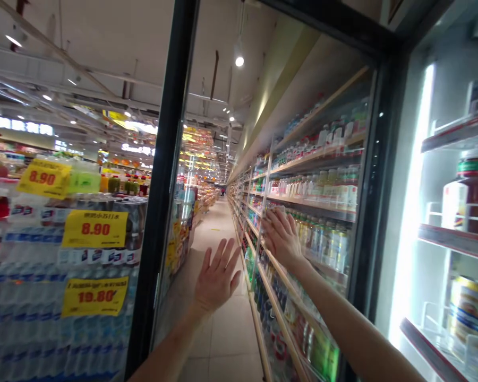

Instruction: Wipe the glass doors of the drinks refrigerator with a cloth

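Note:
A glass door [219, 329] with a black frame stands swung open in front of me, and the shop aisle shows through it. My left hand [217, 278] is raised flat at the lower middle of the pane, fingers stretched out and nothing in it. Higher and to the right, my right hand [281, 236] presses toward the glass, palm away from me. A small pale piece of cloth [278, 209] peeks out at its fingertips; most of it is hidden under the hand, which is slightly blurred.
At right, a lit refrigerator interior has wire-edged shelves [458, 241] holding bottles and cans. The door's black frame [159, 191] rises left of my hands. Beyond it stand stacked water bottles [27, 276] with yellow price signs [94, 229]. Long drink shelves show behind the glass.

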{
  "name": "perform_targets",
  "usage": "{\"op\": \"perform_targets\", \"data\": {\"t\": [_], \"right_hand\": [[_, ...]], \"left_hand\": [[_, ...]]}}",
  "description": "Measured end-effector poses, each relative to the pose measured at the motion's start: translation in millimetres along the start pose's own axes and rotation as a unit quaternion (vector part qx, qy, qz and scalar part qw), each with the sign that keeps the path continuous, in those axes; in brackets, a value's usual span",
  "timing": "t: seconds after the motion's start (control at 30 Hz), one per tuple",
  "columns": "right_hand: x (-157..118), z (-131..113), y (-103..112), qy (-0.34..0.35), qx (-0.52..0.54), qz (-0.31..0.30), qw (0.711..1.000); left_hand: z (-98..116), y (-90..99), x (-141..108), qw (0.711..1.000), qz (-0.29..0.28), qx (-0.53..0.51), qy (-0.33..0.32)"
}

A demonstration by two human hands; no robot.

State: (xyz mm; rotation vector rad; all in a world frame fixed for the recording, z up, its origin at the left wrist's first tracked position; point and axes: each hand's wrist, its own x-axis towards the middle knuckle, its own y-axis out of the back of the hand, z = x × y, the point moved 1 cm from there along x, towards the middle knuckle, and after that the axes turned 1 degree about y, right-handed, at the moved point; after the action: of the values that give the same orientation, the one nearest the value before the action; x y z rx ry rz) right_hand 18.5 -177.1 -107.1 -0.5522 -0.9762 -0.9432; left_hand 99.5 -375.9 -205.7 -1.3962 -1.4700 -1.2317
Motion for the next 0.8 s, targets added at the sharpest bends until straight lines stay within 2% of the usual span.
{"op": "perform_targets", "data": {"t": [0.03, 0.13, 0.17, 0.2, 0.27, 0.33, 0.37, 0.4, 0.5, 0.53, 0.57, 0.63, 0.67, 0.7, 0.8], "right_hand": [[0.8, 1.8, -0.2, -0.009, -0.002, 0.011, 1.000], [2.8, 11.2, 0.0, -0.145, -0.027, 0.106, 0.983], [3.3, 11.5, 0.0, -0.167, -0.026, 0.122, 0.978], [4.0, 9.4, -0.1, -0.162, -0.017, 0.119, 0.979], [6.0, -0.7, -0.5, -0.072, 0.017, 0.069, 0.995], [9.1, -10.4, -1.1, 0.026, 0.047, 0.019, 0.998], [11.5, -12.2, -1.4, 0.038, 0.051, 0.017, 0.998], [14.4, -11.7, -1.7, 0.018, 0.046, 0.033, 0.998], [21.5, -4.5, -2.5, -0.101, 0.018, 0.105, 0.989], [22.7, -3.7, -2.9, -0.100, 0.019, 0.105, 0.989], [23.3, -4.3, -3.4, -0.070, 0.027, 0.089, 0.993], [23.9, -7.4, -4.2, 0.023, 0.051, 0.033, 0.998], [24.7, -8.3, -4.6, 0.049, 0.057, 0.012, 0.997], [26.4, -7.9, -4.8, 0.044, 0.055, 0.006, 0.998], [34.6, -3.4, -4.7, -0.107, 0.016, 0.070, 0.992]], "left_hand": [[0.0, 0.1, 0.0, 1.000, -0.001, -0.001, 0.001], [0.2, 0.8, -0.1, 1.000, -0.008, -0.001, -0.001], [0.4, 1.2, 0.0, 1.000, -0.010, 0.000, -0.002], [0.6, 1.6, 0.0, 1.000, -0.012, 0.002, -0.004], [0.9, 2.4, 0.0, 1.000, -0.013, 0.006, -0.003], [1.2, 2.7, 0.0, 1.000, -0.012, 0.008, -0.003], [1.2, 2.7, -0.1, 1.000, -0.011, 0.009, -0.003], [1.1, 2.7, -0.2, 1.000, -0.010, 0.008, -0.003], [0.8, 2.9, -0.5, 1.000, -0.009, 0.004, -0.003], [0.8, 3.1, -0.6, 1.000, -0.010, 0.004, -0.002], [0.7, 3.4, -0.7, 1.000, -0.010, 0.005, -0.001], [0.7, 3.7, -1.1, 1.000, -0.012, 0.008, -0.002], [0.8, 3.8, -1.3, 1.000, -0.013, 0.009, -0.003], [0.8, 3.7, -1.6, 1.000, -0.014, 0.010, -0.005], [0.9, 3.2, -2.3, 1.000, -0.018, 0.012, -0.006]]}}
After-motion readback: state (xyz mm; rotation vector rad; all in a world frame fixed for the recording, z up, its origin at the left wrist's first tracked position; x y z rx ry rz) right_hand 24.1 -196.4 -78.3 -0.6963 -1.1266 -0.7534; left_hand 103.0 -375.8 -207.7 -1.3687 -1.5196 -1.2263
